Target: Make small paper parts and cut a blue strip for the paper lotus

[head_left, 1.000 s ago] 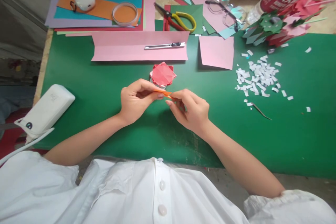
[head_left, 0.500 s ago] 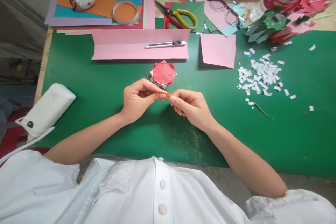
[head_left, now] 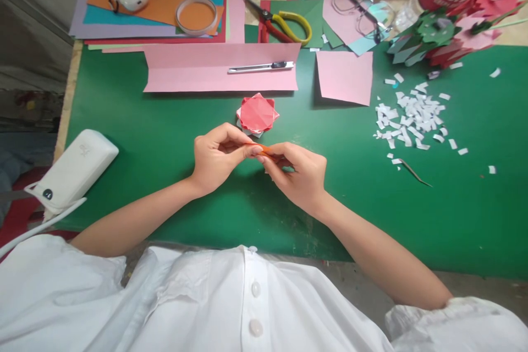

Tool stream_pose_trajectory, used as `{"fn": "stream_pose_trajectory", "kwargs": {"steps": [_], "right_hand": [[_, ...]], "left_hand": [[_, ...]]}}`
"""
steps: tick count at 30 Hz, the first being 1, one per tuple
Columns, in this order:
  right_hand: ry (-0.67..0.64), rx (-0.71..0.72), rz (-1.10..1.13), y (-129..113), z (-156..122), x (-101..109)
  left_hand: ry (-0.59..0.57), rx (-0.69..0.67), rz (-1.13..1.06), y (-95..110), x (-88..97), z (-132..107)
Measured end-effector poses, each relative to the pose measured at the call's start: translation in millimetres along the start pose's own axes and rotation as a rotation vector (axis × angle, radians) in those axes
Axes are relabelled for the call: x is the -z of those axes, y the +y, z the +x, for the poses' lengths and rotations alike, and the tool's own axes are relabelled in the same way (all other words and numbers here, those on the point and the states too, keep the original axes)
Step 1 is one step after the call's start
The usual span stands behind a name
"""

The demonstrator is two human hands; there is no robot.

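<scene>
Between my two hands is a small piece of orange paper [head_left: 265, 149], mostly covered by fingers. My left hand [head_left: 220, 155] pinches its left end between thumb and forefinger. My right hand [head_left: 297, 171] grips the other end, its thumb almost meeting the left thumb. Just beyond the fingertips a folded red paper flower [head_left: 258, 113] lies on the green tabletop [head_left: 173, 121], with pale points showing under its rim.
Behind lie a creased pink sheet [head_left: 185, 69] with a utility knife [head_left: 260, 67], a pink square [head_left: 345, 78], scissors [head_left: 284, 25], tape [head_left: 196, 15] and glasses [head_left: 358, 11]. White paper scraps [head_left: 412, 115] and a curved tool [head_left: 416, 172] are right; a power bank [head_left: 80, 170] is left.
My right hand has shifted its fingers: the thumb has slid left toward the left thumb and the forefinger has come over the orange paper. My left hand has barely moved.
</scene>
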State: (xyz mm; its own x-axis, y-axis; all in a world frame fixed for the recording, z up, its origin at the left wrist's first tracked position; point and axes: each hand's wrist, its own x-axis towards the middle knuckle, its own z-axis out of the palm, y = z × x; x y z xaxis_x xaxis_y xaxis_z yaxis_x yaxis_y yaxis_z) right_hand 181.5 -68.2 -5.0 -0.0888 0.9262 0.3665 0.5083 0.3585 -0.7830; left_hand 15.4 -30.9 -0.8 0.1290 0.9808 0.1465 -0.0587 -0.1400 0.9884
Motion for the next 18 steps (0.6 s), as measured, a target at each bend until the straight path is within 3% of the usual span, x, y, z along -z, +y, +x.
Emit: {"fn": "stream_pose_trajectory", "kwargs": {"steps": [5, 8, 18], "right_hand": [[-0.042, -0.232, 0.252, -6.5, 2.7, 2.7], [-0.061, -0.281, 0.341, -7.5, 3.9, 3.2], [-0.075, -0.050, 0.108, -3.9, 5.5, 7.4]], "left_hand": [[-0.009, 0.054, -0.041, -0.3, 0.0, 1.8], [-0.020, 0.068, -0.082, -0.3, 0.0, 3.1], [-0.126, 0.020, -0.108, -1.4, 2.5, 1.9]]}}
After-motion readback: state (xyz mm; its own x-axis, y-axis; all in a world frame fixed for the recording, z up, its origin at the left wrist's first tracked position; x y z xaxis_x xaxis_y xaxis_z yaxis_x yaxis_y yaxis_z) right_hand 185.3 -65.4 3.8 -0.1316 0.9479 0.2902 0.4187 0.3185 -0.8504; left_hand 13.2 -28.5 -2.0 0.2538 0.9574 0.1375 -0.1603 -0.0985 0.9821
